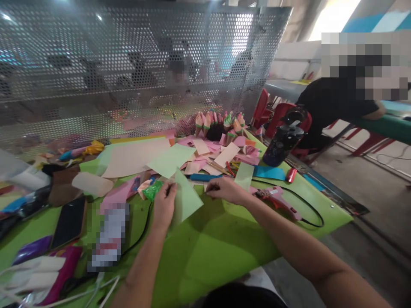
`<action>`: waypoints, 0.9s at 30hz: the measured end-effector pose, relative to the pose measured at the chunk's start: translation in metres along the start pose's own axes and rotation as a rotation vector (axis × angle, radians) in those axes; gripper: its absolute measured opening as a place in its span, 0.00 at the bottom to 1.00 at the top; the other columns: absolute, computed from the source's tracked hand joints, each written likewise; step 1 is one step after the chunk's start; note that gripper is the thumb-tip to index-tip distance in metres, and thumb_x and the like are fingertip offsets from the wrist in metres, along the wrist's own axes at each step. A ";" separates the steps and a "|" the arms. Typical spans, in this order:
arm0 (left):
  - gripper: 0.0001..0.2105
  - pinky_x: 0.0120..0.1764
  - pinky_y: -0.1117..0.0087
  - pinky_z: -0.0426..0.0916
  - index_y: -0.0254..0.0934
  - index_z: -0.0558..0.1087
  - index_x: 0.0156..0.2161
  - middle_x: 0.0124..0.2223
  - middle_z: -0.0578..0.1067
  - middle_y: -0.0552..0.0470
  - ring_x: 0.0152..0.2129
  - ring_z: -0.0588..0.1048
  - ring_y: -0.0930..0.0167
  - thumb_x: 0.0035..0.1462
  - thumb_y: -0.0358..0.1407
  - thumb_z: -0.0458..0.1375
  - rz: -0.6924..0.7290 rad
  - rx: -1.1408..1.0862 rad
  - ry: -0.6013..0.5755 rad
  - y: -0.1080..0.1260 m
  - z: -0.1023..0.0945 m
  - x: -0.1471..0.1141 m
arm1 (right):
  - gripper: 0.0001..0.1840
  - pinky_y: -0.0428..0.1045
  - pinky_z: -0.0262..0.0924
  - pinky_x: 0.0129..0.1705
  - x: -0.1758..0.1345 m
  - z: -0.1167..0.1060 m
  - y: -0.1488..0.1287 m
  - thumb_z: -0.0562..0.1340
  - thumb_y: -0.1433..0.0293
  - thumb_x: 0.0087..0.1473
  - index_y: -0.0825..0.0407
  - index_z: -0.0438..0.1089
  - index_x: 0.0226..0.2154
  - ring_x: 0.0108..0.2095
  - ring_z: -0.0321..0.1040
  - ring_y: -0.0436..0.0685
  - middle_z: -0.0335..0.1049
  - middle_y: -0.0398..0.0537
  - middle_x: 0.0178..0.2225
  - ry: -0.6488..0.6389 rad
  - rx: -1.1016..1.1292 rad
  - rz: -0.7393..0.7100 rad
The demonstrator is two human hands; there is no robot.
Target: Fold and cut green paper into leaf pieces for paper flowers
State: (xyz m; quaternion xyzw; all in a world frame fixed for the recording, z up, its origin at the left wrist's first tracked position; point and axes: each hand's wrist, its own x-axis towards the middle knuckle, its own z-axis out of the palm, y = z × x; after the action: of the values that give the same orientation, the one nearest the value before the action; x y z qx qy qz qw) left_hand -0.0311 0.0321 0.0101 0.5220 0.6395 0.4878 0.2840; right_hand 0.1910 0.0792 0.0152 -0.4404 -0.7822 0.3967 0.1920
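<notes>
My left hand is closed on the edge of a pale green sheet of paper, which stands tilted above the green tabletop. To its right, my right hand has its fingers pressed together near a blue strip-like object; what they hold, if anything, I cannot make out. A crumpled bright green wrapper lies just left of my left hand. Beyond both hands are another pale green sheet and scattered pink and cream paper pieces.
A pink glue gun with a black cord lies right, below a dark bottle and a red cylinder. Paper ice-cream cones stand before a perforated metal screen. A phone lies left; a person sits far right.
</notes>
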 end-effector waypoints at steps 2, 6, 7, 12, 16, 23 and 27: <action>0.12 0.39 0.66 0.66 0.40 0.69 0.30 0.31 0.73 0.53 0.33 0.71 0.65 0.53 0.46 0.54 -0.016 -0.013 0.055 -0.001 -0.005 0.003 | 0.08 0.47 0.60 0.36 0.000 -0.014 -0.001 0.61 0.69 0.55 0.52 0.75 0.36 0.35 0.73 0.56 0.77 0.48 0.33 0.155 -0.276 0.030; 0.12 0.41 0.65 0.66 0.40 0.70 0.32 0.33 0.74 0.52 0.36 0.72 0.64 0.53 0.47 0.55 -0.030 -0.053 0.078 -0.001 -0.008 0.004 | 0.15 0.52 0.62 0.41 0.008 -0.027 -0.003 0.60 0.69 0.56 0.52 0.74 0.45 0.45 0.72 0.63 0.75 0.57 0.45 0.226 -0.728 0.114; 0.12 0.41 0.65 0.66 0.40 0.71 0.32 0.33 0.74 0.52 0.36 0.72 0.64 0.53 0.47 0.55 -0.029 -0.065 0.076 -0.001 -0.008 0.004 | 0.15 0.52 0.62 0.41 0.011 -0.026 -0.004 0.60 0.70 0.56 0.53 0.74 0.46 0.45 0.71 0.64 0.75 0.58 0.46 0.205 -0.756 0.114; 0.12 0.41 0.64 0.66 0.41 0.71 0.31 0.32 0.74 0.53 0.35 0.71 0.63 0.52 0.48 0.56 -0.010 -0.068 0.076 0.000 -0.007 0.005 | 0.16 0.51 0.62 0.43 0.028 -0.008 -0.015 0.53 0.72 0.60 0.53 0.74 0.45 0.48 0.70 0.62 0.73 0.57 0.48 0.166 -0.796 0.079; 0.14 0.39 0.64 0.66 0.40 0.71 0.31 0.31 0.74 0.52 0.34 0.71 0.63 0.50 0.50 0.56 -0.022 -0.070 0.102 -0.002 -0.008 0.008 | 0.17 0.49 0.61 0.46 0.030 -0.004 -0.021 0.55 0.66 0.61 0.47 0.72 0.49 0.53 0.66 0.59 0.71 0.51 0.52 0.135 -0.826 0.037; 0.14 0.37 0.64 0.67 0.39 0.72 0.30 0.31 0.75 0.52 0.33 0.72 0.63 0.47 0.49 0.57 -0.029 -0.141 0.150 0.001 -0.007 0.009 | 0.17 0.50 0.57 0.40 0.010 -0.057 0.004 0.55 0.77 0.56 0.52 0.76 0.43 0.46 0.69 0.62 0.75 0.56 0.43 0.038 -0.941 0.082; 0.14 0.38 0.64 0.67 0.40 0.71 0.30 0.31 0.75 0.53 0.33 0.72 0.64 0.46 0.49 0.58 -0.008 -0.173 0.139 0.000 -0.007 0.008 | 0.16 0.49 0.52 0.39 -0.001 -0.073 0.015 0.57 0.81 0.50 0.53 0.76 0.37 0.47 0.65 0.61 0.73 0.56 0.44 -0.104 -0.991 -0.020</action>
State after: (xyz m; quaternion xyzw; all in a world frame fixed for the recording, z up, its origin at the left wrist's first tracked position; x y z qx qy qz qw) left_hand -0.0395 0.0378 0.0141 0.4579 0.6154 0.5750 0.2847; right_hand 0.2471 0.1162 0.0476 -0.4507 -0.8895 -0.0029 -0.0758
